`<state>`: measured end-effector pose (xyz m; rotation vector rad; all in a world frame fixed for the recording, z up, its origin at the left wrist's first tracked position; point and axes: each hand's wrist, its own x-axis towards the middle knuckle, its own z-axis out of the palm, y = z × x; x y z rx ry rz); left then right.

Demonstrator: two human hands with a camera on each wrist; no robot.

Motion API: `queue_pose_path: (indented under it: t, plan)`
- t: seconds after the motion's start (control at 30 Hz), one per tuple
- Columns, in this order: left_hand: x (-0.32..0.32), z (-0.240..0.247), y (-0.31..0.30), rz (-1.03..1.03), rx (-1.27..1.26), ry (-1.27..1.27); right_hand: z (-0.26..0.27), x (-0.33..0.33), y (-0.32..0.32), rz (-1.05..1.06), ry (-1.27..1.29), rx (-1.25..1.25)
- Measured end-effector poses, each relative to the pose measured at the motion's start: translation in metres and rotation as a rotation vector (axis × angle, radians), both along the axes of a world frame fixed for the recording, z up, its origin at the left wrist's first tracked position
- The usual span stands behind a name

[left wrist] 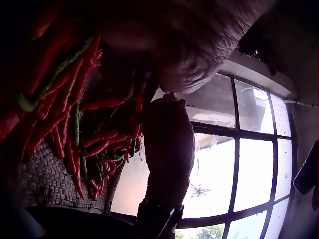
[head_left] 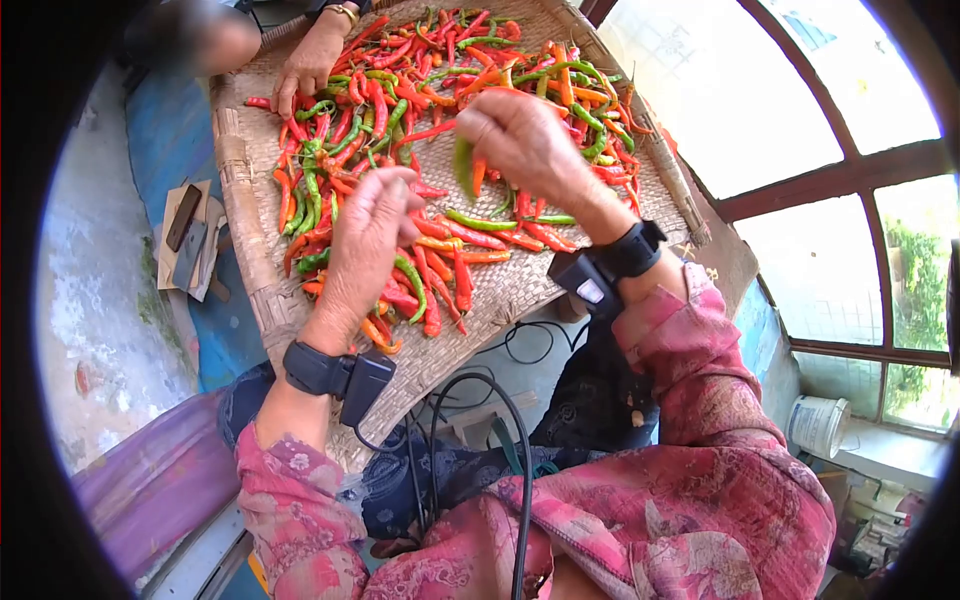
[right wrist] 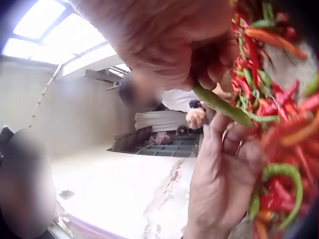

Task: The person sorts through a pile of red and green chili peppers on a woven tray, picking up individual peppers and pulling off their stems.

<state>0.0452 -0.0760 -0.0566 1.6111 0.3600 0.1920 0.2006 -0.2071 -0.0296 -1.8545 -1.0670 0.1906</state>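
Observation:
My right hand (head_left: pixel 525 140) is above the woven tray (head_left: pixel 245 200) and grips a green chili pepper (right wrist: pixel 222 106), whose lower end hangs out below the fingers. In the head view a red and an orange chili also show beside those fingers. My left hand (head_left: pixel 375 225) is close by on the left, over the near part of the pile. In the right wrist view its fingers (right wrist: pixel 215 132) are loosely bent, right at the green chili's tip. Red, orange and green chilies (head_left: pixel 480 235) lie spread beneath both hands.
Another person's hand (head_left: pixel 308 62) reaches onto the chilies at the tray's far left. Two dark flat pieces on cardboard (head_left: pixel 190 245) lie left of the tray. Black cables (head_left: pixel 525 440) loop across my lap. A window (head_left: pixel 830 240) and a white bucket (head_left: pixel 818 425) are on the right.

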Motion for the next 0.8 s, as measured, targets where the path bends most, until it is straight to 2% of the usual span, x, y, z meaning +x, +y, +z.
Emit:
queue_pose_path:
  t: [0.07,0.13,0.2,0.27,0.3,0.4,0.5,0.57,0.6,0.67,0.73,0.8]
  plan:
    - [0.0,0.004,0.01,0.154,-0.009,-0.086,-0.006,0.022,-0.008,-0.131,-0.211,0.057]
    - [-0.002,0.009,0.018,0.179,-0.034,-0.109,0.005,0.026,-0.015,-0.373,-0.349,-0.055]
    - [-0.003,0.011,0.024,0.218,-0.065,-0.158,0.002,0.025,-0.014,-0.383,-0.359,-0.025]
    - [-0.002,0.01,0.026,0.245,-0.083,-0.174,-0.015,0.018,-0.004,-0.249,-0.322,0.006]
    - [-0.001,0.008,0.027,0.247,-0.103,-0.192,-0.034,0.015,0.003,-0.073,-0.35,0.122]
    - [-0.001,0.008,0.025,0.255,-0.116,-0.201,-0.049,-0.021,0.013,0.138,0.003,-0.207]
    - [0.0,0.01,0.024,0.276,-0.1,-0.193,-0.074,-0.029,0.025,0.203,-0.102,-0.22]
    - [-0.001,0.012,0.025,0.279,-0.106,-0.192,-0.088,-0.03,0.03,0.298,-0.292,-0.31]
    - [0.0,0.012,0.024,0.274,-0.097,-0.197,-0.086,-0.033,0.032,0.303,-0.291,-0.307]
    - [0.0,0.01,0.025,0.258,-0.089,-0.204,-0.082,-0.036,0.031,0.231,-0.098,-0.293]
    - [0.001,0.013,0.023,0.264,-0.082,-0.2,-0.077,-0.031,0.031,0.209,-0.068,-0.29]
    - [0.001,0.013,0.023,0.27,-0.077,-0.196,-0.072,-0.024,0.031,0.187,0.124,-0.192]
